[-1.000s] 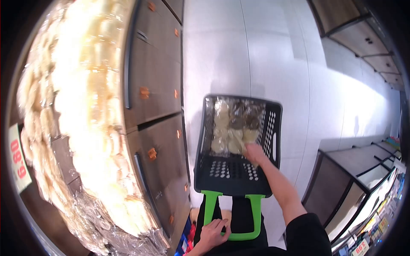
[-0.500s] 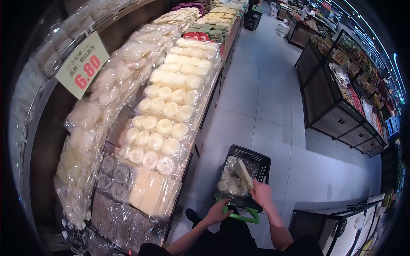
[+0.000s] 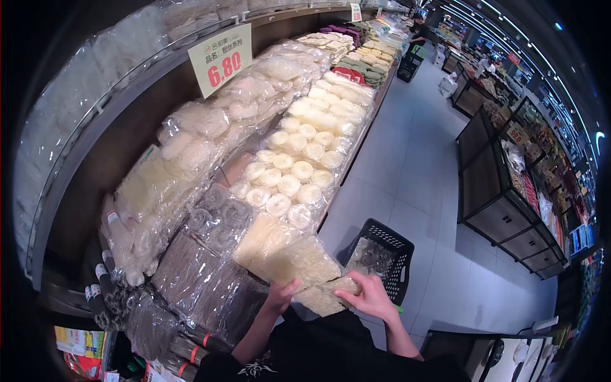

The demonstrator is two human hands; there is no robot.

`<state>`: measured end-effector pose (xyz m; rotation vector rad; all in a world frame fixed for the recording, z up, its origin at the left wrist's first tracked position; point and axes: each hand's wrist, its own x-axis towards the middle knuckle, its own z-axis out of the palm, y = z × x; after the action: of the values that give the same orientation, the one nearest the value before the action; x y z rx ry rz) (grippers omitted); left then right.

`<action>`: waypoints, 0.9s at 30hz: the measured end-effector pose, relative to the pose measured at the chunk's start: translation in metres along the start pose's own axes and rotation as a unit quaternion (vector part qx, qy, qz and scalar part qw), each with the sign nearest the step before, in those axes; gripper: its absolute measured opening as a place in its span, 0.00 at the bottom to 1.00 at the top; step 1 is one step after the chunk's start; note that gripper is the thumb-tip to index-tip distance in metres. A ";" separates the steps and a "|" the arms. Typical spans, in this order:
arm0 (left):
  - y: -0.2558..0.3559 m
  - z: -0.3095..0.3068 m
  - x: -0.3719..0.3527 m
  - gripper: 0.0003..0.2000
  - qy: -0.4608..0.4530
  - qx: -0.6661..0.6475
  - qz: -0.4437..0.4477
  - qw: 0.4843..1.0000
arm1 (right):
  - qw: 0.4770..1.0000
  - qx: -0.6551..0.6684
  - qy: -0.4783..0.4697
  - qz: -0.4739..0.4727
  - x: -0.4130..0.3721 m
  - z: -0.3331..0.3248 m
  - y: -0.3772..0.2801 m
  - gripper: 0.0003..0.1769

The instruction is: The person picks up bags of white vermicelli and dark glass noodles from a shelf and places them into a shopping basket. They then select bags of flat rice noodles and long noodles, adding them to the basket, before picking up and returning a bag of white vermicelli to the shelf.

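Note:
A clear-wrapped pack of dried noodles (image 3: pixel 304 262), pale and flat with two slabs and a gap between them, is held up in front of my body. My left hand (image 3: pixel 282 297) is closed on its lower left edge. On the right end my right hand (image 3: pixel 369 296) grips it, thumb on top. Behind the pack, similar pale noodle slabs (image 3: pixel 266 235) lie on the display. The black shopping basket (image 3: pixel 398 264) stands beyond my right hand, with clear-wrapped goods (image 3: pixel 370 256) inside; its front side is partly hidden.
Wrapped round noodle nests (image 3: pixel 289 184) and dark noodle bundles (image 3: pixel 207 264) fill the sloping shelf on the left, below a 6.80 price sign (image 3: pixel 221 60). Across the tiled aisle (image 3: pixel 407 172) stands a dark display counter (image 3: pixel 503 210). Farther off, a person (image 3: pixel 417 30) is near another basket (image 3: pixel 409 65).
The noodle pack has moved from over the basket up and left toward the shelf. My left hand has let go of the green basket handle and now grips the pack too. The view has turned.

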<state>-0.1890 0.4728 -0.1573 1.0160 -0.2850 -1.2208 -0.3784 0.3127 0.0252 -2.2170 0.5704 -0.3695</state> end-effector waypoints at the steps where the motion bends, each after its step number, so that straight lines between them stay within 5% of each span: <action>1: 0.002 0.005 -0.013 0.24 0.046 -0.048 0.065 0.996 | 1.000 -0.009 -0.020 0.019 0.002 0.015 0.003 0.21; 4: 0.023 0.013 -0.048 0.22 0.154 -0.109 0.169 0.967 | 0.997 -0.004 -0.072 0.036 0.008 0.052 0.008 0.21; 6: 0.025 -0.003 -0.077 0.20 0.166 -0.027 0.171 0.971 | 0.996 0.063 -0.066 0.000 0.012 0.079 0.010 0.21; 8: 0.031 -0.008 -0.100 0.19 0.255 -0.020 0.202 0.946 | 0.982 0.055 -0.180 0.034 0.018 0.097 0.013 0.19; 11: 0.038 -0.017 -0.132 0.19 0.322 0.101 0.165 0.927 | 0.926 0.290 -0.234 0.066 0.025 0.133 0.017 0.15; 15: 0.057 -0.008 -0.176 0.17 0.381 0.099 0.215 0.894 | 0.890 0.330 -0.310 0.063 0.041 0.167 0.008 0.17; 21: 0.046 -0.026 -0.237 0.15 0.451 0.105 0.287 0.839 | 0.861 0.219 -0.459 0.013 0.059 0.211 -0.019 0.20; 27: 0.074 -0.070 -0.304 0.20 0.537 -0.074 0.374 0.753 | 0.850 0.282 -0.445 -0.005 0.040 0.237 -0.022 0.26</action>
<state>-0.2077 0.7715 -0.0420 1.1401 0.3097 0.1742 -0.2343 0.4553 -0.1059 -1.5634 -0.0707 0.4485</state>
